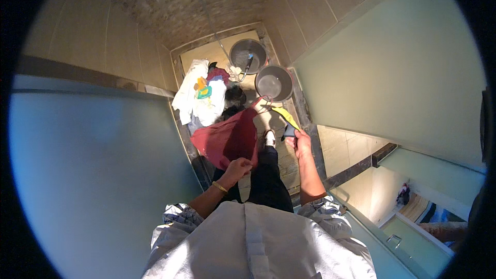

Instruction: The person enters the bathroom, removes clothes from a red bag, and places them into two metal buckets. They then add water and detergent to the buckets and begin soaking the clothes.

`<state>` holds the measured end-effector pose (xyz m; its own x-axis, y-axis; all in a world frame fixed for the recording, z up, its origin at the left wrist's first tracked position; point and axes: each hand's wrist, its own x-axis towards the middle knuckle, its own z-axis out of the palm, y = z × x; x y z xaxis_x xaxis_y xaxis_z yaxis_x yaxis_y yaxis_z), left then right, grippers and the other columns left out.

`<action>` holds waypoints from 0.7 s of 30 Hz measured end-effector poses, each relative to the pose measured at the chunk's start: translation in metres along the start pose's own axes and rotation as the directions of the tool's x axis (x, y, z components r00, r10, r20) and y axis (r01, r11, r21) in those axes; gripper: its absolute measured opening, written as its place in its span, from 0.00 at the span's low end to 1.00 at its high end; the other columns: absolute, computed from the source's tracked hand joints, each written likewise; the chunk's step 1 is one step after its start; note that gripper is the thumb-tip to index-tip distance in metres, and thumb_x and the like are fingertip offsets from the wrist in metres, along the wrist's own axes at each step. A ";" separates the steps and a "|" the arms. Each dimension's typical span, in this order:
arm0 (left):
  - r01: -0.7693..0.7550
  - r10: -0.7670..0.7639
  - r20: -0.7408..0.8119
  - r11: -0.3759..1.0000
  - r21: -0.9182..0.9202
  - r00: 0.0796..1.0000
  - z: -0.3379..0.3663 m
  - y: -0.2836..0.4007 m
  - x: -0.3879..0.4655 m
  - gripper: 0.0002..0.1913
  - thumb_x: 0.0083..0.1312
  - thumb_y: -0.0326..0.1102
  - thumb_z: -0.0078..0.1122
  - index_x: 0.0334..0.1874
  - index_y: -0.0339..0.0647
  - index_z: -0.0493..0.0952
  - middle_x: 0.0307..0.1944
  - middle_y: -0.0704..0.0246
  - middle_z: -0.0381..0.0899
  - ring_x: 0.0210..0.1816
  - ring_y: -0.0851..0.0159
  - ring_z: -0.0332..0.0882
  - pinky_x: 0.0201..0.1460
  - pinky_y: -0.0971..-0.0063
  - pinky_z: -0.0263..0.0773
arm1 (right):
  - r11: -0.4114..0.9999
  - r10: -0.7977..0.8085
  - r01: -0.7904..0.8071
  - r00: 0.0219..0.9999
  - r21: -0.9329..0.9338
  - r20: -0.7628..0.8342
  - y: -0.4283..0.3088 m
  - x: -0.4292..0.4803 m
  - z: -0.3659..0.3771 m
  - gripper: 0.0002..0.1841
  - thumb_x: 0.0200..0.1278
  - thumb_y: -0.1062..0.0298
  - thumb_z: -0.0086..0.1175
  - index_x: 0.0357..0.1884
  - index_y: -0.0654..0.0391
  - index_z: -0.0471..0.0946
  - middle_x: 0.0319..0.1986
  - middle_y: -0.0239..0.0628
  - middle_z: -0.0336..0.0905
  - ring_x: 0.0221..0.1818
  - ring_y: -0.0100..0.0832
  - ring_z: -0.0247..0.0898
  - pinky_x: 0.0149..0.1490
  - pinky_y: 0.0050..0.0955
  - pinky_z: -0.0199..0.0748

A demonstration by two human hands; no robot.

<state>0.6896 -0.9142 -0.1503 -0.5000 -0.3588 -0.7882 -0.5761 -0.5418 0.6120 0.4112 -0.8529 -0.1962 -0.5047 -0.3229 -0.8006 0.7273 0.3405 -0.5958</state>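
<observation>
My left hand (pixel 238 170) grips the edge of a dark red cloth bag or garment (pixel 228 137), which hangs open in front of my legs with thin straps or cords at its far end. Out to the right, my right hand (pixel 299 142) holds a small yellow and grey cloth item (pixel 286 118) by its near end. Beyond the red cloth, a pile of white clothes (pixel 197 85) lies on the floor, with a maroon cloth (pixel 219 74) and a green and orange packet (pixel 204 91) on or beside it. Dark items (pixel 235 97) lie between the pile and the buckets.
Two grey buckets (pixel 274 83) stand by the far right corner; a shower head (pixel 249 60) on a hose rests over the farther one. Frosted glass panels (pixel 104 147) rise on both sides. A raised stone sill (pixel 306 112) edges the tiled floor. A white shoe is between my hands.
</observation>
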 end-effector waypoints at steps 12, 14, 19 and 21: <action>-0.174 0.154 -0.123 0.970 -0.171 0.980 0.054 -0.070 0.013 0.10 0.63 0.31 0.58 0.45 0.34 0.76 0.29 0.69 0.78 0.29 0.73 0.74 0.33 0.79 0.71 | 0.941 -0.109 0.151 0.982 -0.302 0.153 0.005 0.073 -0.017 0.15 0.63 0.75 0.47 0.51 0.62 0.74 0.32 0.37 0.80 0.27 0.31 0.79 0.28 0.30 0.77; -0.194 0.167 -0.147 0.963 -0.189 0.975 0.063 -0.081 0.016 0.10 0.64 0.30 0.57 0.45 0.34 0.76 0.28 0.70 0.77 0.29 0.73 0.73 0.33 0.79 0.70 | 0.927 -0.119 0.159 0.984 -0.339 0.135 0.001 0.079 -0.014 0.15 0.63 0.74 0.47 0.52 0.61 0.74 0.32 0.37 0.79 0.27 0.31 0.80 0.28 0.31 0.78; -0.167 0.128 -0.169 0.957 -0.238 0.977 0.079 -0.103 0.012 0.08 0.65 0.30 0.57 0.44 0.34 0.76 0.26 0.72 0.75 0.28 0.74 0.72 0.33 0.80 0.70 | 0.898 -0.178 0.190 0.982 -0.398 0.069 -0.012 0.099 -0.013 0.17 0.65 0.72 0.46 0.56 0.60 0.73 0.30 0.38 0.80 0.22 0.31 0.79 0.26 0.31 0.78; -0.252 0.224 -0.219 0.961 -0.112 0.950 0.084 -0.109 0.006 0.07 0.65 0.29 0.57 0.42 0.35 0.77 0.25 0.71 0.75 0.28 0.74 0.73 0.32 0.79 0.70 | 0.888 -0.237 0.236 0.970 -0.395 0.048 -0.020 0.110 -0.016 0.19 0.65 0.71 0.46 0.58 0.59 0.72 0.30 0.39 0.80 0.21 0.30 0.78 0.25 0.31 0.77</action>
<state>0.6946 -0.7936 -0.2163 -0.4623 -0.6282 -0.6259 -0.3557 -0.5152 0.7798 0.3341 -0.8810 -0.2733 -0.6397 -0.4362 -0.6329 0.3427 0.5752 -0.7428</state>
